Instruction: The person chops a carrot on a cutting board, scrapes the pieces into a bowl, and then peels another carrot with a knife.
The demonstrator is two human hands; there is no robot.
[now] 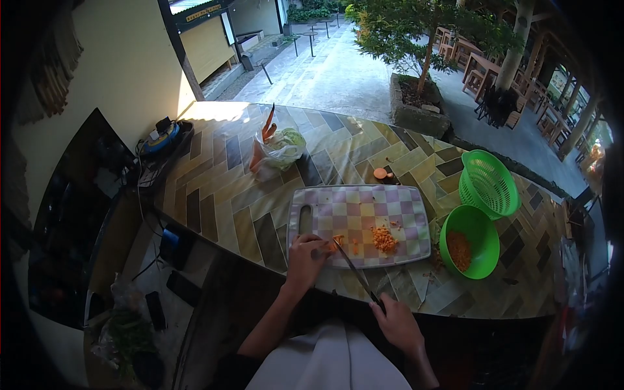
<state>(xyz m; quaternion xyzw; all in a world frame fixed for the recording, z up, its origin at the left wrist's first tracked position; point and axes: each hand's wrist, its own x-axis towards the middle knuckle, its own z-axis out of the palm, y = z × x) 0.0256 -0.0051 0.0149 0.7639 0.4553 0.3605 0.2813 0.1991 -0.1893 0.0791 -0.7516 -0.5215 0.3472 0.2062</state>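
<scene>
My right hand (pixel 396 321) is wrapped round the handle of a knife (pixel 355 270). Its blade slants up and left across the front edge of a checkered cutting board (pixel 361 197). At the blade tip, my left hand (pixel 308 260) has its fingers curled over orange carrot pieces (pixel 337 242), partly hidden by the fingers. To the right on the board lies a small heap of diced carrot (pixel 384 240). Beside the board, a green bowl (pixel 482 243) contains more finely chopped carrot (pixel 458 251).
A green strainer basket (pixel 489 184) leans behind the bowl. Cut carrot ends (pixel 381 173) lie beyond the board. A plastic bag of vegetables (pixel 284 148) stands at the back left of the tiled table (pixel 224 195). Cables and a power strip (pixel 162 136) sit at the far left.
</scene>
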